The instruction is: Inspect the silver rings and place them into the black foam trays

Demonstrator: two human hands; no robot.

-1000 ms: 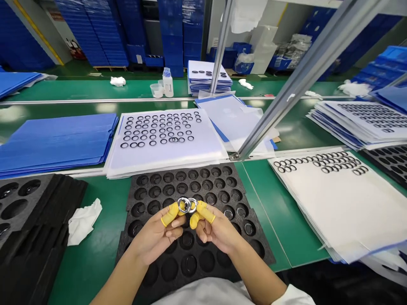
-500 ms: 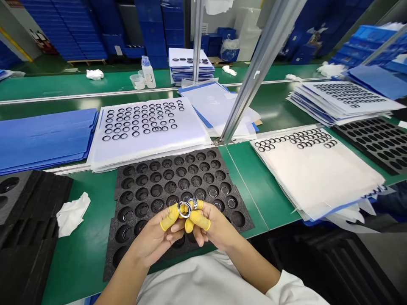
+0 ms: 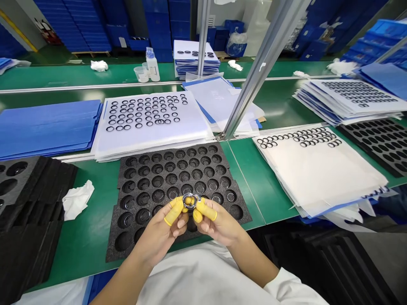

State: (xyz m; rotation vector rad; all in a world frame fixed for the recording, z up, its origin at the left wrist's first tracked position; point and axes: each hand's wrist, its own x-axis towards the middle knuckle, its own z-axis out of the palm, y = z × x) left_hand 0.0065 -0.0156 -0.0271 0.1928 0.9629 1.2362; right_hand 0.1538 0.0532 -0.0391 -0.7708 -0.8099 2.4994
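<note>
My left hand (image 3: 167, 228) pinches a shiny metal ring (image 3: 184, 206) between yellow-cotted thumb and finger. Its open face is turned toward me. Opposite it, my right hand (image 3: 213, 222) is closed at the ring's right side, with a second shiny rim (image 3: 199, 198) showing at its fingertips. Whether that rim is a separate ring is hard to make out. Both hands are above the near part of a black foam tray (image 3: 115, 237), whose round pockets mostly hold dark, glossy-rimmed round parts. Some near pockets are hidden behind my hands.
White sheets (image 3: 152, 140) with rows of black rings lie beyond the tray; another sheet stack (image 3: 318, 178) is at right. Stacked black foam (image 3: 41, 212) and a crumpled tissue (image 3: 78, 200) are at left. A metal post (image 3: 248, 93) rises behind the tray. A bottle (image 3: 153, 67) stands farther back.
My hands have moved slightly up and right in view, fingers shifting around the ring, which now faces me more squarely. The second rim shows less. The whole view has tilted slightly downward.
</note>
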